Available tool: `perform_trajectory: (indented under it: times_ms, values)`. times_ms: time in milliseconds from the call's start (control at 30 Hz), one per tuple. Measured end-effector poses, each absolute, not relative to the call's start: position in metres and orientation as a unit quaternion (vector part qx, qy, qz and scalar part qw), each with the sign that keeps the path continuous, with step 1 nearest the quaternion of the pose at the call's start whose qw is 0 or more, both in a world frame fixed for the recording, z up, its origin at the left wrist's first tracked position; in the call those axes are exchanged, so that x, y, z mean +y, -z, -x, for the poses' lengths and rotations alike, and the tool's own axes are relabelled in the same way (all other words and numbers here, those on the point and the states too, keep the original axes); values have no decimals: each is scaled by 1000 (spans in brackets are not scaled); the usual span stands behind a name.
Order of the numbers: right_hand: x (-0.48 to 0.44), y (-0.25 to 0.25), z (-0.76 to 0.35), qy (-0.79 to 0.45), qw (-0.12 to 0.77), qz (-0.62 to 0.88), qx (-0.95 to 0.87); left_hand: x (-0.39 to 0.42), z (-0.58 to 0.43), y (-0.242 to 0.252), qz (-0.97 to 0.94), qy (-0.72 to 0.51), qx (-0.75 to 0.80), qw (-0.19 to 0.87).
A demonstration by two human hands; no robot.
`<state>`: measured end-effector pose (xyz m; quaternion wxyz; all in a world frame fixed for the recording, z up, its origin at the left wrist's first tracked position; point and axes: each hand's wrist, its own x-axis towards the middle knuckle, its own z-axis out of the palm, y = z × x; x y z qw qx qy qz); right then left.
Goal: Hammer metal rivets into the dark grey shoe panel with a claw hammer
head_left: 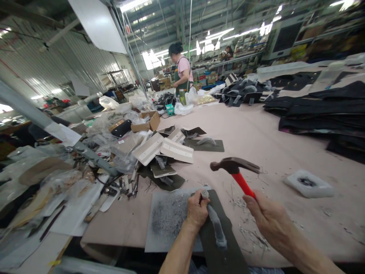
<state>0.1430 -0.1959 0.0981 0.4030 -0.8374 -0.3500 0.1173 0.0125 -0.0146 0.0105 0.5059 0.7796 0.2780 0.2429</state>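
My right hand point(264, 211) grips a claw hammer point(242, 179) by its red handle, the dark head raised above the table. My left hand point(197, 207) is closed around a short metal punch point(204, 194), whose round top shows above the fingers. The punch stands at the far end of a dark flat panel point(209, 243); its lower tip is hidden by my hand. A plastic-wrapped handle point(217, 226) is fixed along the panel. Under the panel and my left hand lies a worn, pitted grey board point(168, 217).
Finished-looking panels with wrapped handles point(173, 150) are piled ahead. Loose metal pins point(258, 232) are scattered to the right, near a white foam block point(309, 184). Dark fabric stacks point(313, 106) lie far right. Plastic and scraps point(51, 190) crowd the left. A person point(183, 72) stands beyond the table.
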Motion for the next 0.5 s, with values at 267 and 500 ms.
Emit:
perform_trajectory:
  times_ms: [267, 500]
  values:
    - [-180, -156, -154, -45, 293, 836, -462, -15, -10, -6, -774, -236, 283, 515]
    - [-189, -126, -137, -50, 289, 840, -457, -14, -11, -8, -769, -231, 288, 522]
